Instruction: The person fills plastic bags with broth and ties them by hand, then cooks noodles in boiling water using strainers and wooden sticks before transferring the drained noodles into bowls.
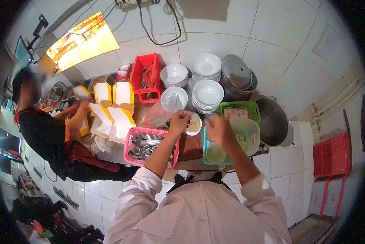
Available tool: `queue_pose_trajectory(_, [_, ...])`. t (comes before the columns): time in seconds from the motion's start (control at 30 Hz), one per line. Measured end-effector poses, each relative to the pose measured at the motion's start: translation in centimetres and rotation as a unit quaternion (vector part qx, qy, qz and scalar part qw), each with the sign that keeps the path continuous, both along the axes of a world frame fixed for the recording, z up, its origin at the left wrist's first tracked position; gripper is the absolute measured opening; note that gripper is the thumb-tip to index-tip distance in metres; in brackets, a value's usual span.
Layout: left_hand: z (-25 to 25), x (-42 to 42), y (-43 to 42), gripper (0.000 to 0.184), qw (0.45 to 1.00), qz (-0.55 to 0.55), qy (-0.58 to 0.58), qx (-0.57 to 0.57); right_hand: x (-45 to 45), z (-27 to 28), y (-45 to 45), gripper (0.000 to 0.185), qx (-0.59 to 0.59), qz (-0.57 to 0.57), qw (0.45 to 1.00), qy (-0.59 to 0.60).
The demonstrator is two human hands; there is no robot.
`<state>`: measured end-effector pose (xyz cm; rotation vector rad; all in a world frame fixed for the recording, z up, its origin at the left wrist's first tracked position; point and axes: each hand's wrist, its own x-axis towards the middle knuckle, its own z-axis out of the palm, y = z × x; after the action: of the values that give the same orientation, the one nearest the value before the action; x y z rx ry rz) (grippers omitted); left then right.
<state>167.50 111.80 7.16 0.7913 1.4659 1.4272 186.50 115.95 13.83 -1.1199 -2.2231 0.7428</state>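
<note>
My left hand (180,123) is closed at the left edge of a small white bowl (194,125); what its fingers pinch is too small to name. Just right of the bowl is my right hand (219,129), blurred, above a turquoise tray (206,156). A clear container (253,136) with green shreds and a pale green cup (215,153) stand in that tray. Left of my left forearm lies a pink basket (130,156) full of metal cutlery (146,144). A clear plastic bag (160,114) lies beyond my left hand.
White bowl stacks (208,94) stand ahead, beside lidded pots (237,72) and a large deep pot (271,122). Red crates (145,75) and open yellow-edged boxes (122,93) are further left. At the far left a co-worker (40,122) reaches to the boxes. A green basket (251,106) sits right.
</note>
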Motion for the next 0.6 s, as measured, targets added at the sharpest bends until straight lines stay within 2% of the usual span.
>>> queue_pose_trajectory(0.03, [-0.2,0.2,-0.1,0.011,1.000,0.003,0.003,0.003,-2.3,-2.0,2.3,0.025,0.053,-0.003,0.999,-0.005])
queue_pose_trajectory(0.1, [-0.2,0.6,-0.1,0.010,0.999,0.034,-0.015,-0.002,-6.0,-4.7,5.5,0.029,0.031,0.014,0.995,-0.097])
queue_pose_trajectory(0.13, [-0.3,0.6,0.0,0.010,0.999,0.041,-0.011,0.004,-7.0,-5.5,6.9,0.029,0.038,0.021,0.995,-0.093])
queue_pose_trajectory(0.2, [-0.3,0.2,0.1,0.009,0.997,0.045,0.052,0.015,-8.2,-6.0,9.1,0.027,0.013,0.173,0.942,-0.289])
queue_pose_trajectory(0.23, [0.4,-0.2,0.2,0.009,0.997,0.058,0.052,0.020,-8.0,-4.0,9.2,0.027,0.021,0.183,0.939,-0.289])
queue_pose_trajectory(0.27, [1.4,-0.5,0.3,0.010,0.990,0.050,0.135,-0.002,-6.9,-0.7,8.6,0.024,-0.114,0.129,0.975,-0.141])
queue_pose_trajectory(0.3, [2.1,-0.5,0.2,0.011,0.976,0.039,0.214,-0.030,-6.0,0.9,8.2,0.022,-0.250,0.067,0.966,0.008])
queue_pose_trajectory(0.37, [2.4,-0.6,0.5,0.013,0.979,0.063,0.193,-0.016,-5.4,0.9,9.1,0.016,-0.244,0.068,0.967,0.013])
queue_pose_trajectory(0.43, [3.0,-0.8,1.1,0.011,0.976,0.034,0.208,-0.050,-5.5,1.2,9.3,0.012,-0.228,0.063,0.971,0.029])
queue_pose_trajectory(0.5, [3.3,-0.9,1.2,0.011,0.973,0.034,0.222,-0.049,-5.6,0.9,8.2,0.012,-0.257,0.011,0.964,-0.068])
queue_pose_trajectory(0.53, [3.3,-0.9,1.0,0.012,0.970,0.031,0.234,-0.053,-6.2,-1.7,9.2,0.012,-0.257,0.012,0.964,-0.069])
queue_pose_trajectory(0.6, [4.7,-0.7,0.4,0.012,0.960,0.033,0.270,-0.066,-7.6,-9.5,11.7,0.013,-0.216,0.160,0.961,-0.071])
